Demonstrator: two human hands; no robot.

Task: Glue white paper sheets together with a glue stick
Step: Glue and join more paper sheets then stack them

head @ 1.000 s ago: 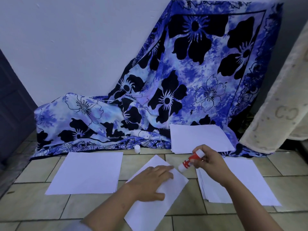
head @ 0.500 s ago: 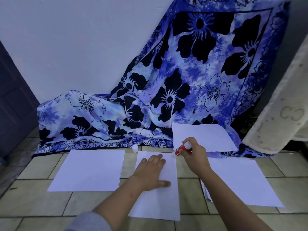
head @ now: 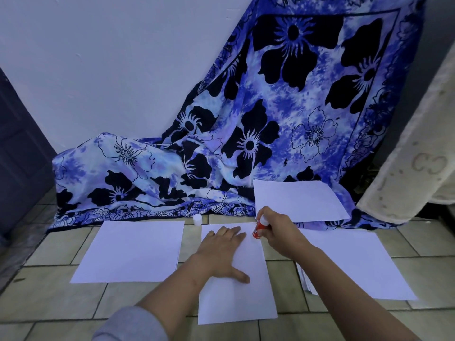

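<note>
Left hand (head: 221,252) spread flat, I pin the middle sheet (head: 236,299) to the floor (head: 283,271); my right hand (head: 278,232) grips the glue stick (head: 258,228) at its far right corner; gluing seems barely begun, joining yet to come.

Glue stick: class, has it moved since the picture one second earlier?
Yes. Gripped by the right hand, the glue stick has shifted left, toward the white cap; its tip now sits at the centre sheet's far right corner.
</note>
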